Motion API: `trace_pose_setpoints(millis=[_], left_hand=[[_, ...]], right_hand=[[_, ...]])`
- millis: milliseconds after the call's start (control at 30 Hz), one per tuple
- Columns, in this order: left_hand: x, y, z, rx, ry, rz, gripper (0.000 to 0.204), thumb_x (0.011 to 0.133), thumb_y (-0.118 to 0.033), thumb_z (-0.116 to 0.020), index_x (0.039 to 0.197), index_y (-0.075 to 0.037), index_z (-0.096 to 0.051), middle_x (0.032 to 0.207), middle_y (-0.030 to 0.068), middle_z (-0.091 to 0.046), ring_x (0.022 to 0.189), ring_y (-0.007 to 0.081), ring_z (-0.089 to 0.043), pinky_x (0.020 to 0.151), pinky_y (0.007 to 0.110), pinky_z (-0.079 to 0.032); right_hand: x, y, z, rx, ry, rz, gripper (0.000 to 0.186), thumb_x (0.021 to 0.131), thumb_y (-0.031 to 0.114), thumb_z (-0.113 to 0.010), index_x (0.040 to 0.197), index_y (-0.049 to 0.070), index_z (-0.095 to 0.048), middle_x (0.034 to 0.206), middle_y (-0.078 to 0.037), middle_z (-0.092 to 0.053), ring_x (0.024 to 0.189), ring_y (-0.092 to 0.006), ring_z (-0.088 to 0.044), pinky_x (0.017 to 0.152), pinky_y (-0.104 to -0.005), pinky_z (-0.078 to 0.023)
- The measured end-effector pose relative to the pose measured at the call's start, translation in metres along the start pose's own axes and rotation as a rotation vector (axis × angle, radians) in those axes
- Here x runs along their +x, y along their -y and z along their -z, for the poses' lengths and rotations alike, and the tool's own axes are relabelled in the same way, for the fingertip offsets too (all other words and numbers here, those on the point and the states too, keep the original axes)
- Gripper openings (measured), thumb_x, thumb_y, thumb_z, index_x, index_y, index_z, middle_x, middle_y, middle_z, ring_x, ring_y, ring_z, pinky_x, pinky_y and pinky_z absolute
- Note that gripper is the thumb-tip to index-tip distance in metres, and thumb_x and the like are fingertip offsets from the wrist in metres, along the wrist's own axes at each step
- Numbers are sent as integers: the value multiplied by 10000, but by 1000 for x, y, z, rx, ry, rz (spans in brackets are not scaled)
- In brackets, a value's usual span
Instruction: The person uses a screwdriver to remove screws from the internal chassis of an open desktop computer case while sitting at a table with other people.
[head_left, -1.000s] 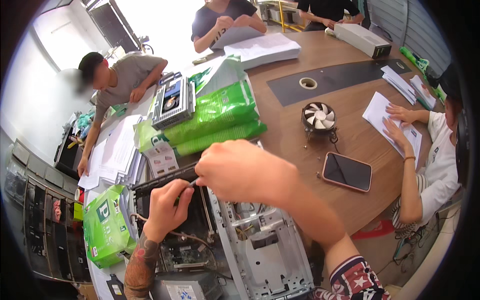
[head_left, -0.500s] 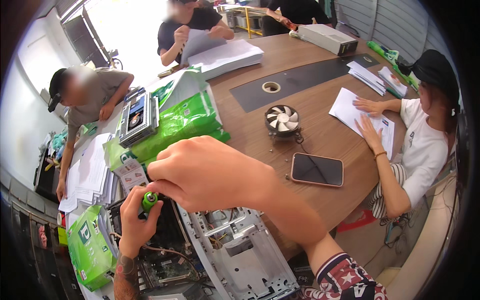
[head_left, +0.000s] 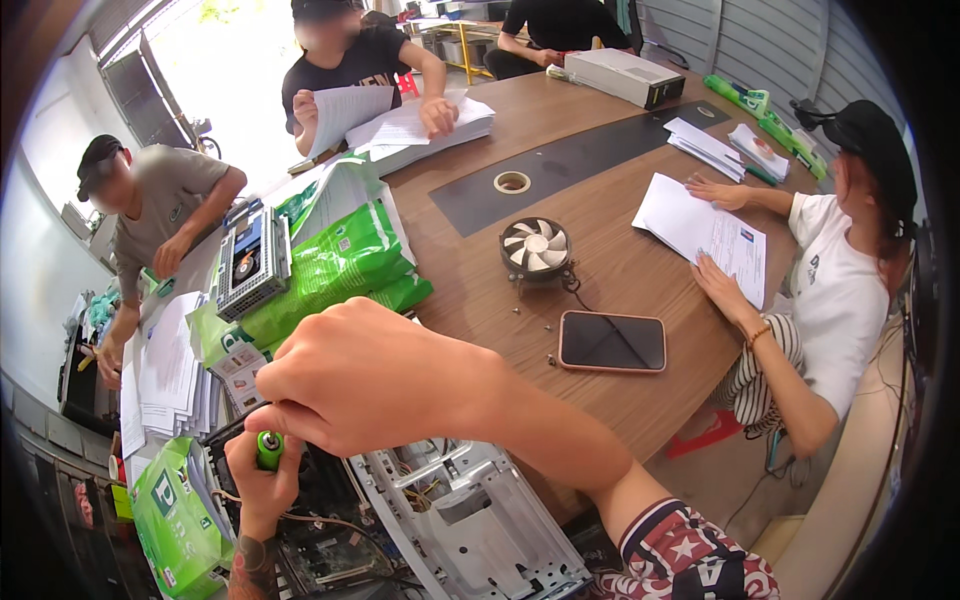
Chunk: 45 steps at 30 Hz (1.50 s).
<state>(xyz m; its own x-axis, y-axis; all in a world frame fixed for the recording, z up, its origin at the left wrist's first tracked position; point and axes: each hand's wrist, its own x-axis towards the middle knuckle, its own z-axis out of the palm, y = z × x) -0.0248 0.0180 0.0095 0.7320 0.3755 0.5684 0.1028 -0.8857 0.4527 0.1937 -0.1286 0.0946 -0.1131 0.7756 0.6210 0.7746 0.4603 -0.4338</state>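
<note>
My left hand (head_left: 262, 482) is closed around a green screwdriver handle (head_left: 268, 452), its metal-centred end facing up. Just above it, my right hand (head_left: 365, 375) is pinched shut, fingertips at the handle's end. Whatever those fingers hold is hidden behind the hand. Below both hands lies an opened computer case (head_left: 470, 520) with a bare metal frame. Beside the frame, its dark circuit board (head_left: 335, 555) and cables show, partly covered by my left arm.
A CPU fan (head_left: 536, 248), a phone (head_left: 612, 341) and small screws lie on the wooden table (head_left: 480, 390). Green paper packs (head_left: 345, 260) carry a metal drive cage (head_left: 255, 262). A white box (head_left: 620, 78) stands far back. Several people handle papers (head_left: 705, 235) around the table.
The whole view has shifted, so things appear farther left. My hands keep their close hold at the screwdriver. Across the table, a person's hand has moved down onto the paper stack.
</note>
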Motion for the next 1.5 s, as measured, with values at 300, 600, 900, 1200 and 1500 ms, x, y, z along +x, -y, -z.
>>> trace_pose_setpoints(millis=[300,600,900,1200,1500], left_hand=[[8,-15,2,-14,50,49,93,861,-32,-682,929,28,-662,655,50,-565,543,135,-503,544,279,-396],[17,-17,6,-126,133,28,99,877,-74,-693,894,17,-657,631,58,-538,529,151,-470,528,286,-363],[14,-12,1,-92,133,138,345,863,-92,-707,645,-4,-455,531,81,-356,459,190,-317,468,330,-278],[13,-15,-2,-57,132,137,394,840,-78,-723,623,-16,-400,521,85,-315,449,195,-286,458,352,-256],[13,-10,-1,-8,130,123,397,829,-78,-732,621,-16,-399,521,106,-320,448,253,-285,455,360,-256]], right_hand=[[-1,-1,-3,-11,22,1,241,829,178,-707,722,-8,-596,724,-142,-637,715,-362,-663,632,-441,-530],[-5,3,1,-31,55,11,126,784,90,-672,808,-11,-600,793,-158,-629,766,-355,-672,663,-431,-541],[-9,3,7,-9,113,-63,193,852,152,-688,812,-12,-595,808,-142,-606,785,-353,-659,680,-439,-535],[-7,-3,9,27,123,-86,235,883,188,-684,786,-5,-593,769,-143,-616,735,-372,-647,669,-451,-522],[-8,-4,3,-37,191,-157,234,888,180,-674,767,-12,-616,744,-168,-640,724,-378,-661,671,-446,-534]])
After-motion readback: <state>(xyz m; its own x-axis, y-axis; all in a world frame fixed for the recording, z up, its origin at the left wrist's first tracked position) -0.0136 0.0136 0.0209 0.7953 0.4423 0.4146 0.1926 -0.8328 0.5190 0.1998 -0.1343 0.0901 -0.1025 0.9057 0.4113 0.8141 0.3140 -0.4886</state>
